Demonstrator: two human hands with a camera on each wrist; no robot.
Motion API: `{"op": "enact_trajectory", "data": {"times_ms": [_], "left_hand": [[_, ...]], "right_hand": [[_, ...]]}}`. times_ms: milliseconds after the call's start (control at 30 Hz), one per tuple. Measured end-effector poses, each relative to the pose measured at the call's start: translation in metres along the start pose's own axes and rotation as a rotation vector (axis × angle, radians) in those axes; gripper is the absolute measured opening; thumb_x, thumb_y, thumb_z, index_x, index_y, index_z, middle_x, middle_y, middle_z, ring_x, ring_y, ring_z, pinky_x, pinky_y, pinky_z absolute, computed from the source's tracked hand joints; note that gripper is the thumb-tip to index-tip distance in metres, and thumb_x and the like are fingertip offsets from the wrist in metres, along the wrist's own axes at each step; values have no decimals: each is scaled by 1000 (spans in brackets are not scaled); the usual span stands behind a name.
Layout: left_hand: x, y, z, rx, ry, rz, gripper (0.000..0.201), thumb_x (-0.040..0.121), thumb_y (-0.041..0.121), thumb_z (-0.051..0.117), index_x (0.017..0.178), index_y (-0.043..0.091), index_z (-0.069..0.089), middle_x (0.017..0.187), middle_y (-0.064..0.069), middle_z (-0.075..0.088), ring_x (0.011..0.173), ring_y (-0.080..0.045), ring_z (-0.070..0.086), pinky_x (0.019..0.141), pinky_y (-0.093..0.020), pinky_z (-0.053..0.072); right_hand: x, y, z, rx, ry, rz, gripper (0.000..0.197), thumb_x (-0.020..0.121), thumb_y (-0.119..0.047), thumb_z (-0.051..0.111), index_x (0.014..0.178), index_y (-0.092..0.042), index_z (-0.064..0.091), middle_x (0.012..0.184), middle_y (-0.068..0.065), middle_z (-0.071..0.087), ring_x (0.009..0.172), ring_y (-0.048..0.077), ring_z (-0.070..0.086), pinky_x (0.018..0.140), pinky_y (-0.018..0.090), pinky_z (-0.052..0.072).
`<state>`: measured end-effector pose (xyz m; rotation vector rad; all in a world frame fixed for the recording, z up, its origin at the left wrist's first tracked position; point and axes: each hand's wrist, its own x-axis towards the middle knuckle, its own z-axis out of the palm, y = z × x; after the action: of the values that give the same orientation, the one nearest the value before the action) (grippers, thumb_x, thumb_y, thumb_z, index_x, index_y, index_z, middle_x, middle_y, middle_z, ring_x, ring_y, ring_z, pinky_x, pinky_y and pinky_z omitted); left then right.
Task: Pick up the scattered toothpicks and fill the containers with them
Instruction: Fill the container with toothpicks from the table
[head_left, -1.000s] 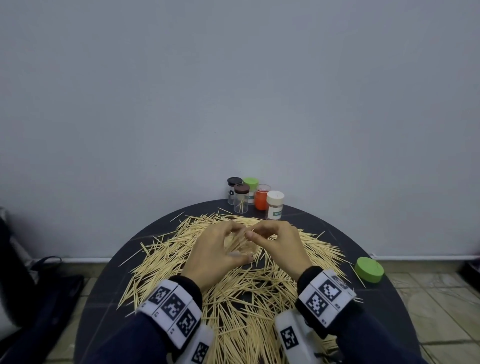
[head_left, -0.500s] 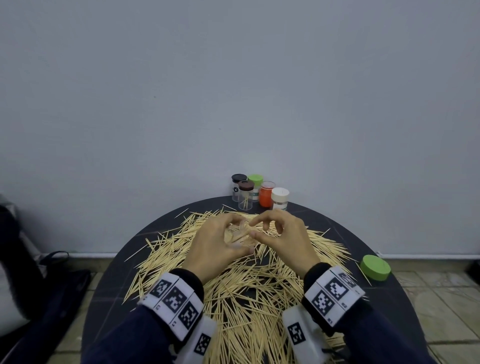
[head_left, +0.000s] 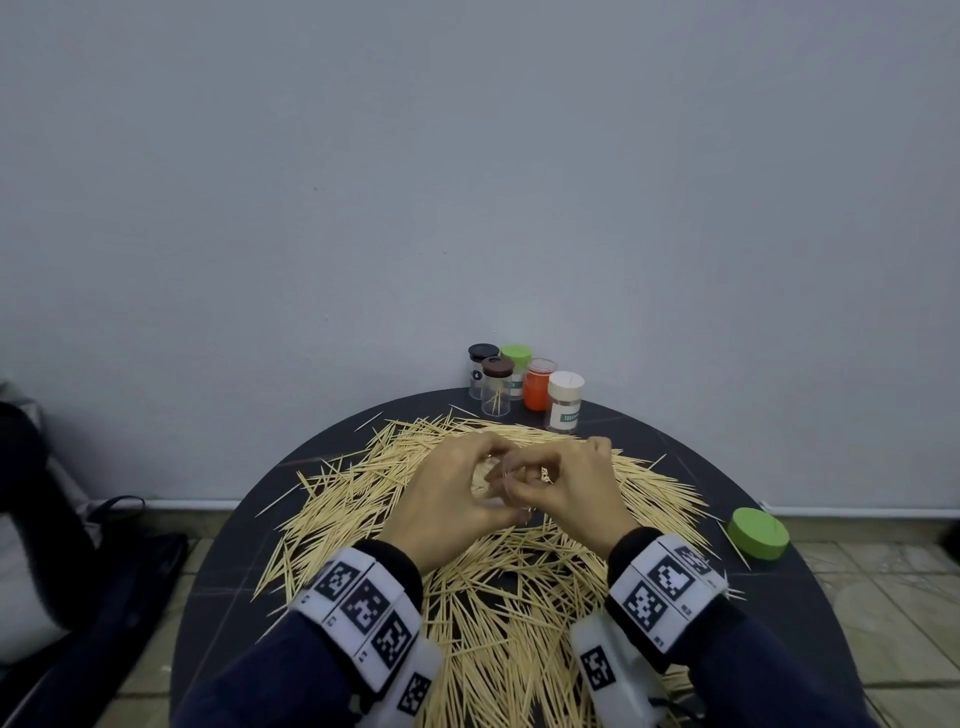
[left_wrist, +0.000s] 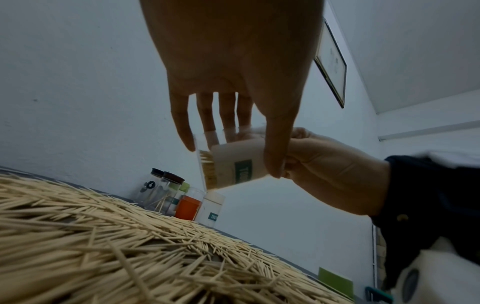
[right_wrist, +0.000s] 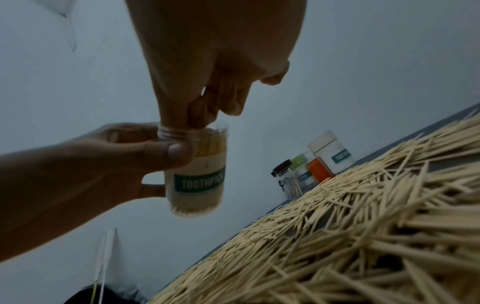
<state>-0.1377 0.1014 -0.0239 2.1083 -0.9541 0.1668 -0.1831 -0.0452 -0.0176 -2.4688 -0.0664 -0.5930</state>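
A lidless clear container (right_wrist: 198, 179) with a green "TOOTHPICK" label is held above the table, packed with upright toothpicks. My left hand (right_wrist: 166, 144) grips it round the upper part, thumb in front. My right hand (right_wrist: 193, 117) has thumb and fingertips pinched together at its mouth, on the toothpick tops. In the head view both hands meet over the middle of the pile: left hand (head_left: 506, 483), right hand (head_left: 530, 475), with the container (head_left: 493, 480) mostly hidden between them. Loose toothpicks (head_left: 363, 483) cover the round dark table (head_left: 779, 623).
Several small jars (head_left: 498, 384) stand at the table's far edge by the wall, among them an orange one (head_left: 537, 389) and a white-lidded one (head_left: 565, 402). A green lid (head_left: 758, 532) lies at the right edge. A dark bag sits on the floor at the left.
Both hands stayed together over the pile. The right hand's fingers have moved left onto the container's mouth and closed into a pinch.
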Motion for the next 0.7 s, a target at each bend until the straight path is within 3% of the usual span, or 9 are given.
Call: {"op": "enact_trajectory", "data": {"times_ms": [200,467,633,700], "left_hand": [[2,-6,-1,-5,48,-45,55,65,41,82,113,30,59,107,18,59,100,2,51,82,-22,43],[3,-9,-6,6,83,-99,58,65,40,82,117,28,59,110,15,58,102,-3,52,83,-25,44],[3,-9,-7,-22,80,-110,57,65,40,82,115,28,60,107,16,58,100,-2,52,81,-25,45],[3,-9,-9,-39,94,-119,54,64,37,83,112,28,60,102,19,57,97,0,51,79,-24,46]], "right_hand": [[2,5,-8,-31,152,26,8,78,-38,67,74,-39,60,46,-11,43,61,-1,45,78,31,23],[1,5,-13,-169,78,83,14,85,-49,58,87,-39,68,56,-13,46,68,-1,45,85,33,24],[2,7,-12,50,95,103,4,82,-41,65,81,-38,65,54,-13,48,65,-1,47,87,33,28],[4,9,-13,108,118,126,4,84,-37,64,80,-37,65,58,-13,50,62,1,46,90,39,34]]}}
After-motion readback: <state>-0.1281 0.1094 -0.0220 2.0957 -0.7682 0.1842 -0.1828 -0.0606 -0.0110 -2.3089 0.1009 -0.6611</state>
